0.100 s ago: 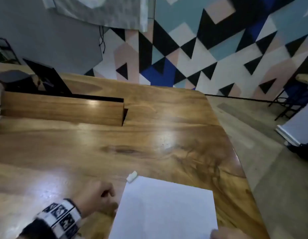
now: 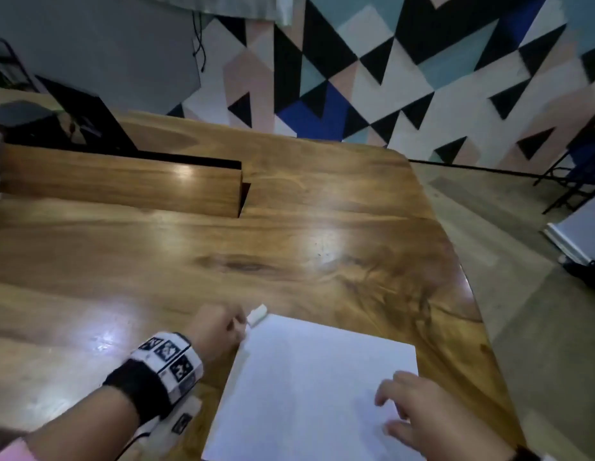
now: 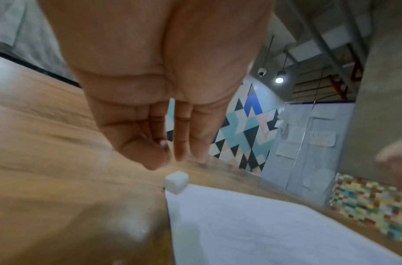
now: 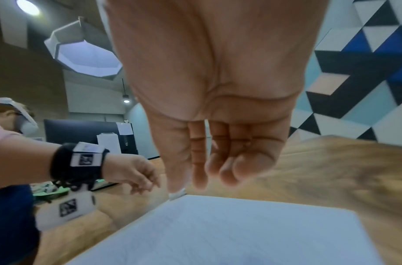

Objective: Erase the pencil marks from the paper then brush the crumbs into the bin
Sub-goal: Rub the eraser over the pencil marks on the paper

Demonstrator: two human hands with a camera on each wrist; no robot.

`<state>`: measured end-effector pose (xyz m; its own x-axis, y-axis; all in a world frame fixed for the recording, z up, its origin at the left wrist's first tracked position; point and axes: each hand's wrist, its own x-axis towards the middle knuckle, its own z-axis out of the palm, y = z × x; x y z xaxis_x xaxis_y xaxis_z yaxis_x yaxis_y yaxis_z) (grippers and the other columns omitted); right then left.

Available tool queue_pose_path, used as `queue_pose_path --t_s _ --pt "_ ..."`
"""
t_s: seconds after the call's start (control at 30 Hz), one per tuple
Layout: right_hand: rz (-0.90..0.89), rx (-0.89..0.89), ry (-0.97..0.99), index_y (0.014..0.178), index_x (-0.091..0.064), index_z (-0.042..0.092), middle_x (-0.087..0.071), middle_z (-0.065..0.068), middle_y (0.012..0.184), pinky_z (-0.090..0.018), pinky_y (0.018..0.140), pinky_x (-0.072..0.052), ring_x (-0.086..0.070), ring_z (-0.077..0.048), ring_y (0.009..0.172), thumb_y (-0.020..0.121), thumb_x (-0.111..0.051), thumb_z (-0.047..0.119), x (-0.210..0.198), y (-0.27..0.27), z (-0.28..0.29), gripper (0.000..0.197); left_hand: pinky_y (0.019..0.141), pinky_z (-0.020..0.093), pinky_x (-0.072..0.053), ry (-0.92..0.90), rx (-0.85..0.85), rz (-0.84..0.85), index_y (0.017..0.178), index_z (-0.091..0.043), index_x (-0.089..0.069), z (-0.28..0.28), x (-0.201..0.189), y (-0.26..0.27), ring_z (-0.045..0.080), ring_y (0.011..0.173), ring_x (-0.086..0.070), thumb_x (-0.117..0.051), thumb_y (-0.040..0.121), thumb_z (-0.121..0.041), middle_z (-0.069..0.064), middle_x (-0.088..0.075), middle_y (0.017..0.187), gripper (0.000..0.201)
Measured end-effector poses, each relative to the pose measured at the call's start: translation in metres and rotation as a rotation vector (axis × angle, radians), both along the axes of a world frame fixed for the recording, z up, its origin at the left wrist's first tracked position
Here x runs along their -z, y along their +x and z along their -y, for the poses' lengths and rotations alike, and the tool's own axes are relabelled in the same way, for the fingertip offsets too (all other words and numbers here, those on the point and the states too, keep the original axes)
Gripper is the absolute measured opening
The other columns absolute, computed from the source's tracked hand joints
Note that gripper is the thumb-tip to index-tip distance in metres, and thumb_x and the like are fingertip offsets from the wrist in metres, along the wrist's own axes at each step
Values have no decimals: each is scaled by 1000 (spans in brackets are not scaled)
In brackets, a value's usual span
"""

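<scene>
A white sheet of paper lies on the wooden table near its front edge. Faint pencil lines show on the paper in the left wrist view. A small white eraser lies at the paper's far left corner. My left hand is just left of it, with fingers pointing down at the eraser and a small gap between them. My right hand is spread over the paper's right part, its fingers loosely bent and holding nothing. No bin is in view.
A raised wooden panel crosses the table's back left, with a black laptop-like object behind it. The table's right edge drops to the floor. A patterned wall stands behind.
My left hand has moved forward from beside the paper's left edge up to the eraser. My right hand has come further onto the paper.
</scene>
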<state>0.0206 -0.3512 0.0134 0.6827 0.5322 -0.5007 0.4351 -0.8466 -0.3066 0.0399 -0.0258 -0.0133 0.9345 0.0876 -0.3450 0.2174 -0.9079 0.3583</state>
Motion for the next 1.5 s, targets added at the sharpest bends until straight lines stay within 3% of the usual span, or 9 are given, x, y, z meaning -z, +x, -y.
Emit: queue_pose_path --t_s 0.1,0.2,0.27,0.53,0.8,0.93,1.07,1.2,1.5 --pt "24 23 97 119 -51 30 -39 17 96 -13 72 -35 -42 5 79 85 -62 35 10 24 -41 36 81 28 -42 7 -75 -14 115 -11 -52 16 19 21 29 100 -57 -60 83 -26 7 -52 101 37" --pt "0 54 99 133 -43 25 -40 7 125 -20 91 -34 -42 -11 116 83 -67 35 31 45 -62 56 83 33 -42 16 -124 -17 114 -9 -50 21 35 30 31 99 -54 -64 80 -28 14 -47 114 42" --pt "7 54 85 137 -38 21 -37 3 130 -24 96 -33 -37 -17 122 80 -70 37 37 57 -81 68 81 33 -42 10 -150 1 111 -8 -50 21 41 31 31 97 -53 -64 80 -25 14 -46 115 38" --pt "125 78 -49 134 -36 20 -33 0 131 -33 97 -32 -31 -21 120 70 -74 48 57 71 -130 80 71 27 -33 -3 -90 20 100 -5 -54 8 47 30 32 95 -52 -59 82 -12 13 -48 101 21" --pt "168 -25 -29 140 -26 50 -21 10 145 -33 97 -20 -19 -16 126 79 -63 52 69 58 -128 71 76 33 -48 -127 -85 129 97 -14 -64 -7 30 8 23 86 -56 -68 76 -17 8 -61 94 22" --pt "158 -95 -40 143 -19 47 -13 13 152 -35 104 -14 -13 -16 133 81 -58 55 70 58 -124 74 65 21 -41 -109 -20 61 93 -15 -65 0 28 -6 14 77 -52 -66 75 -11 4 -64 91 19" --pt "163 -137 -18 146 -16 42 -14 14 153 -36 107 -11 -13 -18 134 76 -61 61 73 57 -124 86 56 21 -40 -124 -23 16 88 -18 -64 9 28 -7 17 79 -58 -67 70 -3 1 -64 79 23" --pt "192 -161 -10 148 -13 35 -18 15 149 -35 106 -14 -18 -17 130 74 -60 63 77 54 -124 92 67 20 -35 -149 -43 -6 95 -21 -68 15 27 8 15 76 -56 -75 69 -15 -5 -59 74 28" --pt "201 -180 -28 147 -9 39 -18 10 145 -40 103 -19 -19 -20 126 73 -60 65 80 53 -127 93 49 19 -32 -61 -37 24 73 -15 -67 25 31 18 14 62 -51 -75 69 -26 -11 -49 56 14"
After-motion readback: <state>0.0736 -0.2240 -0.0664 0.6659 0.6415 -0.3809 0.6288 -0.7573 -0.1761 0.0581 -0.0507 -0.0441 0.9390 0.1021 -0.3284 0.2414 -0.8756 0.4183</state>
